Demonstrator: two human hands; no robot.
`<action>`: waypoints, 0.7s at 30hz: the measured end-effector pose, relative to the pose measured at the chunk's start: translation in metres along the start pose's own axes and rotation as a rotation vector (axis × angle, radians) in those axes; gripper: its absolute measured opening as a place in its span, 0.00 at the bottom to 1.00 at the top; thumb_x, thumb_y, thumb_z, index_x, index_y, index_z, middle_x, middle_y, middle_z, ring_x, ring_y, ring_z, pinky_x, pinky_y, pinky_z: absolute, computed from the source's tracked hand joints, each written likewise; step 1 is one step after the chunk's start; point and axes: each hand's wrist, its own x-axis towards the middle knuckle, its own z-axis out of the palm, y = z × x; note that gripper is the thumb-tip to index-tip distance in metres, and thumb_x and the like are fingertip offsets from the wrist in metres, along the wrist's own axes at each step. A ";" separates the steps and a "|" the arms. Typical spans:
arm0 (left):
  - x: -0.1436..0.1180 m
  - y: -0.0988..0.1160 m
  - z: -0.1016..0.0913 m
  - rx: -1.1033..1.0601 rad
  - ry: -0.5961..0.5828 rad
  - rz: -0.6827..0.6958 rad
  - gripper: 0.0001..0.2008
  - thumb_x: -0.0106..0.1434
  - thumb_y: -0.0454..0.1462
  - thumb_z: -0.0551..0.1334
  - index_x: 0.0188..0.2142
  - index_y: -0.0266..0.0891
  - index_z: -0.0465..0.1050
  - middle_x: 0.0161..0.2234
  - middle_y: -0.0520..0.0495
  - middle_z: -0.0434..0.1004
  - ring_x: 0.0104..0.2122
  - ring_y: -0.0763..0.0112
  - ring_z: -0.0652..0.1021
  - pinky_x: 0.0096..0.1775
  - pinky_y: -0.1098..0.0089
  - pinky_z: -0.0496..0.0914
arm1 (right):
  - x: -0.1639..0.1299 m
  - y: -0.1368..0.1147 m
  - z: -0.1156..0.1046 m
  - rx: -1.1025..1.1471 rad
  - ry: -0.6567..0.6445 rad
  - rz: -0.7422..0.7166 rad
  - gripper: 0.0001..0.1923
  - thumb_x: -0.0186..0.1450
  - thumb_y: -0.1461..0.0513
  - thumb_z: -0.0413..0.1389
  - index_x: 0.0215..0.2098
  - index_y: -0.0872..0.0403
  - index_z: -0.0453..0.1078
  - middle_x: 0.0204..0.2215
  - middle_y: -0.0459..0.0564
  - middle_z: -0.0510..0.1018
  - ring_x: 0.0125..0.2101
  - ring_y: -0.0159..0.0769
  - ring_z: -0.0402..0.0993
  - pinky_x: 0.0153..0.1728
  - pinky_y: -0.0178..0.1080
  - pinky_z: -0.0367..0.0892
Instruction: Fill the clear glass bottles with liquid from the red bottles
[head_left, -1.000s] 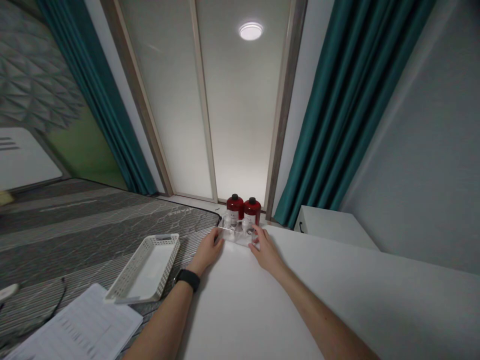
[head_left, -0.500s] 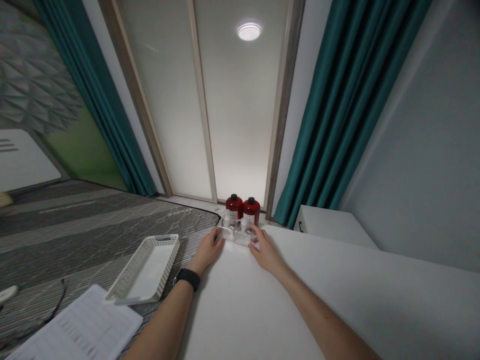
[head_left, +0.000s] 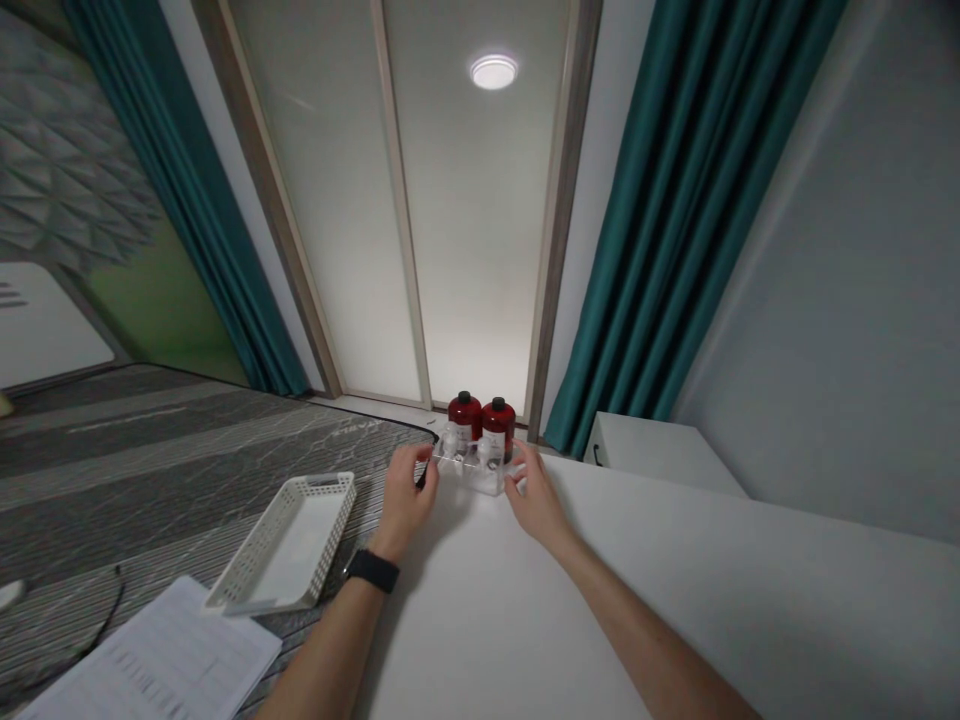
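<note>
A clear plastic tray point(head_left: 474, 478) stands at the far end of the white table point(head_left: 525, 620). It holds two dark red bottles with black caps point(head_left: 480, 420) and a few small clear bottles with white tops point(head_left: 487, 455). My left hand point(head_left: 403, 498), with a black watch on the wrist, is raised and curls its fingers around the tray's left end. My right hand point(head_left: 536, 498) presses its fingers against the tray's right end. The tray sits between both hands.
A white perforated basket point(head_left: 296, 540) lies on the grey patterned bed point(head_left: 150, 470) left of the table, with printed papers point(head_left: 165, 665) and a black cable point(head_left: 112, 600) nearer me. A white cabinet point(head_left: 660, 455), teal curtains and a frosted sliding door stand behind.
My left hand has lifted off the table and curled its fingers higher on the tray's left end. My right hand shifted slightly along the right end. The view tilted down a little.
</note>
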 end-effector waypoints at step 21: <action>-0.043 0.170 0.041 0.035 -0.690 0.430 0.07 0.66 0.32 0.57 0.41 0.39 0.74 0.36 0.44 0.79 0.39 0.57 0.77 0.43 0.60 0.69 | -0.123 -0.014 -0.141 -0.272 0.114 0.136 0.17 0.64 0.64 0.51 0.52 0.51 0.65 0.34 0.47 0.79 0.35 0.39 0.78 0.45 0.44 0.70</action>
